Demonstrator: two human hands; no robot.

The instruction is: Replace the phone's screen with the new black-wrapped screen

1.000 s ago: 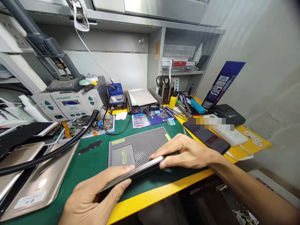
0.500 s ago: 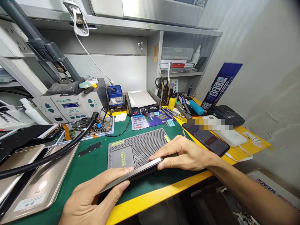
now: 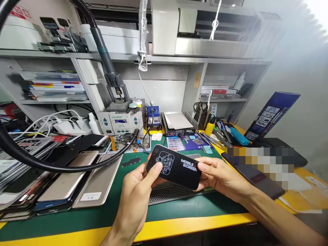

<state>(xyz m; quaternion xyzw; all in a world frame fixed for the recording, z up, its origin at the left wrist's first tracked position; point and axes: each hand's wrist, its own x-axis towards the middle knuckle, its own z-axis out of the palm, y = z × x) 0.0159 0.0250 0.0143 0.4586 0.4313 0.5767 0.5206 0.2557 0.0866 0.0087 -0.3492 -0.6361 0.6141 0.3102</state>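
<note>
A smartphone (image 3: pixel 176 174) is held between both hands above the bench, its black front with white "MOBILE SCREEN" lettering and a line drawing facing me. My left hand (image 3: pixel 139 191) grips the left end, the thumb lying on the front near the drawing. A small red bit shows at that end's edge. My right hand (image 3: pixel 217 172) pinches the right end, thumb on the front by the lettering, fingers behind. Under the phone lies a grey perforated pad (image 3: pixel 164 196) on the green mat (image 3: pixel 179 212), partly covered by the phone and hands.
Stacked phones and gold back panels (image 3: pixel 99 184) lie left. A hot-air station (image 3: pixel 121 121) stands behind them, its black hose (image 3: pixel 84 168) arching over the stack. A heating plate (image 3: pixel 179 128) sits at the back. Another phone (image 3: pixel 252 174) and a blue box (image 3: pixel 271 116) are right.
The phone has turned from edge-on to showing its front, still in both hands. My view has shifted left and up, bringing in more shelves and the stacked phones.
</note>
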